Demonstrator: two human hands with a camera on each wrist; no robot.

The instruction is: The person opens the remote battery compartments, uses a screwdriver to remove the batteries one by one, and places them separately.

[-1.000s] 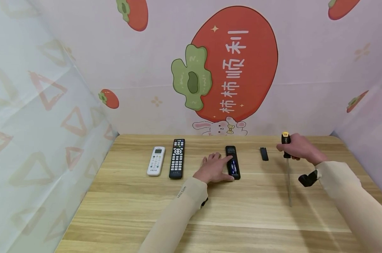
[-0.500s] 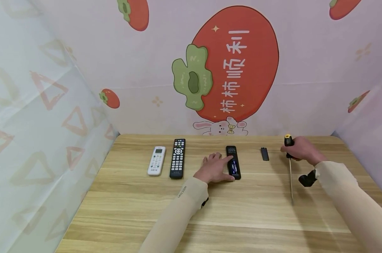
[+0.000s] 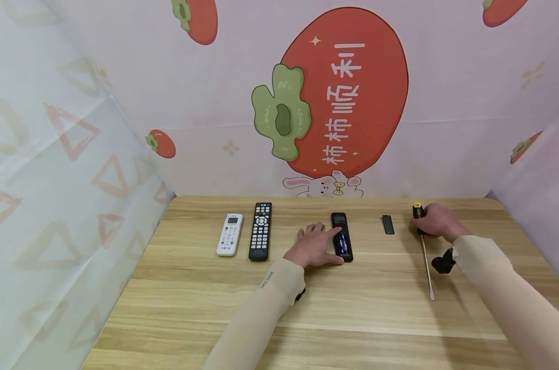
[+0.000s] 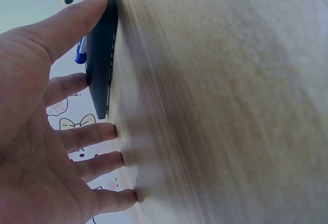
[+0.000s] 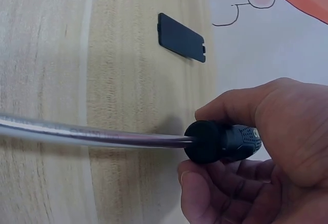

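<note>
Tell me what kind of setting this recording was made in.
Probably a staged tabletop booth, not a lived-in room: a wooden table enclosed by printed persimmon backdrop sheets, with remotes in a neat row, one white, one black.

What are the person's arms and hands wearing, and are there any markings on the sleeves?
Both arms wear snug beige sleeves to the wrist. The left sleeve bears small dark lettering near its cuff. The left hand and right hand are bare. A black device sits under the right wrist, another peeks under the left.
</note>
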